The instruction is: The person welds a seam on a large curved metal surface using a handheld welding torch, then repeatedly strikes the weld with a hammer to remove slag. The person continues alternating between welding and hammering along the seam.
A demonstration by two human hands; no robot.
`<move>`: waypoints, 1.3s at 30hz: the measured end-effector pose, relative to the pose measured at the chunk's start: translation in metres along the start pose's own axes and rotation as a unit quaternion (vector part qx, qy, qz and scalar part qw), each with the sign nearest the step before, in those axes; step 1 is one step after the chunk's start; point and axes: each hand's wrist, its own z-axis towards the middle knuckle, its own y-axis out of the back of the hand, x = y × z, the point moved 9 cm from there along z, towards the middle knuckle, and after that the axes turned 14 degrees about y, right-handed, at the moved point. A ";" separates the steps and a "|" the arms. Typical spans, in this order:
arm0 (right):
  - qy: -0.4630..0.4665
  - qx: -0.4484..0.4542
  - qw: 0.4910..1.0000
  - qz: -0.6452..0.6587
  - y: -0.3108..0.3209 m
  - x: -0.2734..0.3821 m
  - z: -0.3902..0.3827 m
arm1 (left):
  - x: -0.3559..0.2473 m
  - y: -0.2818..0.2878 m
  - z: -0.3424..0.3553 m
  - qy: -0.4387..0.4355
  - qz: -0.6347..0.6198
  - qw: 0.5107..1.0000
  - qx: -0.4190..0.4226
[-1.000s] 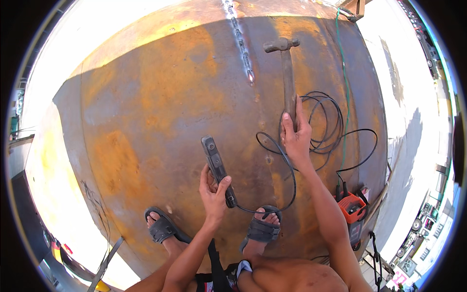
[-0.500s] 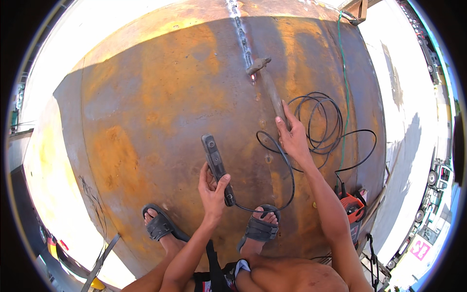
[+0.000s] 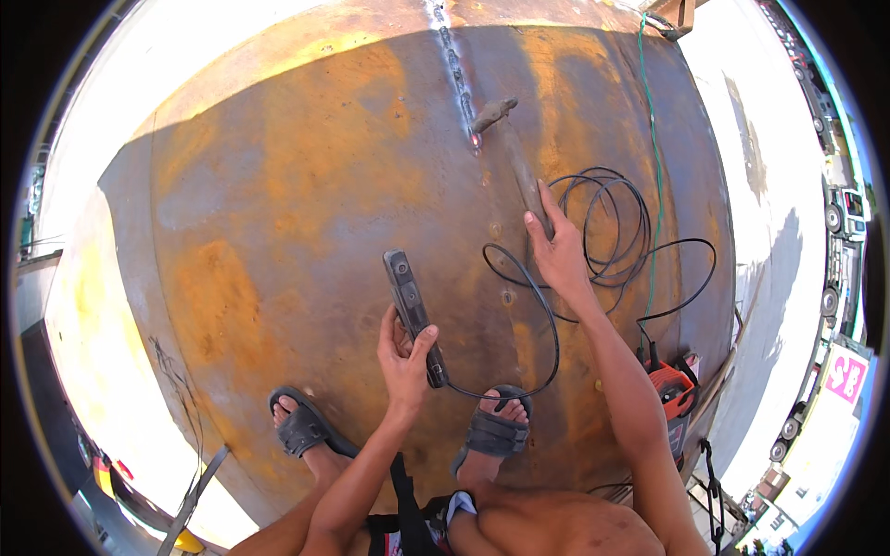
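My left hand (image 3: pixel 405 357) is closed around a black welding electrode holder (image 3: pixel 408 292), its jaw end pointing away from me. No rod shows in it. A black cable loops off its lower end to the right. My right hand (image 3: pixel 558 250) grips the handle of a hammer (image 3: pixel 521 167) that reaches forward. The hammer's head is beside the near end of a weld seam (image 3: pixel 454 69); whether it touches the metal I cannot tell. A small red glow marks that end of the seam. Under everything lies a rusty steel plate (image 3: pixel 306 185).
Coils of black cable (image 3: pixel 640 222) lie right of my right hand, with a thin green line (image 3: pixel 655 139) beyond. An orange welding machine (image 3: pixel 675 389) stands near my right forearm. My sandalled feet (image 3: pixel 496 431) rest on the plate. Trucks (image 3: pixel 830 301) show past the right edge.
The hammer head has shifted slightly right relative to the glowing seam end. My left hand keeps its hold on the electrode holder. Trucks at the far right have changed position.
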 end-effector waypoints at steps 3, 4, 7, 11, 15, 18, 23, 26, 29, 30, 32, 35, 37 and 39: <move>0.022 -0.068 0.996 0.053 -0.004 -0.011 -0.014 | 0.003 -0.001 0.001 -0.005 0.009 1.000 -0.002; 0.050 -0.080 0.994 0.056 -0.003 -0.010 -0.016 | 0.003 -0.001 0.002 -0.011 0.008 1.000 -0.001; 0.105 -0.026 0.994 0.022 -0.012 -0.006 -0.017 | 0.002 -0.003 0.003 -0.019 0.004 1.000 0.001; 0.066 -0.050 0.995 0.054 -0.011 0.005 -0.019 | 0.000 -0.006 0.002 -0.014 -0.003 1.000 0.001; -0.022 0.019 0.999 0.014 -0.017 0.011 -0.011 | 0.002 0.002 0.001 0.010 0.008 1.000 -0.008; 0.014 -0.045 0.998 0.044 -0.009 0.002 -0.013 | 0.001 -0.001 0.002 0.001 0.002 1.000 0.002; 0.127 -0.040 0.991 0.004 -0.011 -0.005 -0.005 | 0.001 0.000 0.004 -0.002 -0.008 1.000 -0.009; 0.040 -0.030 0.997 0.058 -0.008 0.001 -0.006 | 0.001 0.001 0.003 -0.008 0.007 1.000 -0.009; 0.076 -0.075 0.994 0.025 -0.010 0.004 -0.009 | -0.001 -0.004 0.002 -0.007 0.012 1.000 -0.002; -0.012 -0.009 0.999 0.039 -0.008 -0.010 -0.003 | -0.002 -0.005 0.001 -0.005 0.012 1.000 -0.002; -0.001 -0.021 0.998 0.056 0.001 -0.016 -0.002 | -0.003 -0.008 0.000 -0.014 0.018 1.000 0.000; -0.010 -0.038 0.994 0.100 0.000 -0.016 -0.010 | -0.001 -0.007 0.000 -0.015 0.006 1.000 -0.005; -0.003 -0.017 0.995 0.095 -0.010 -0.010 -0.007 | 0.001 -0.005 0.001 -0.012 0.003 1.000 -0.003; -0.065 0.060 0.989 0.119 -0.023 -0.008 -0.006 | 0.002 -0.001 0.001 -0.009 0.012 1.000 0.005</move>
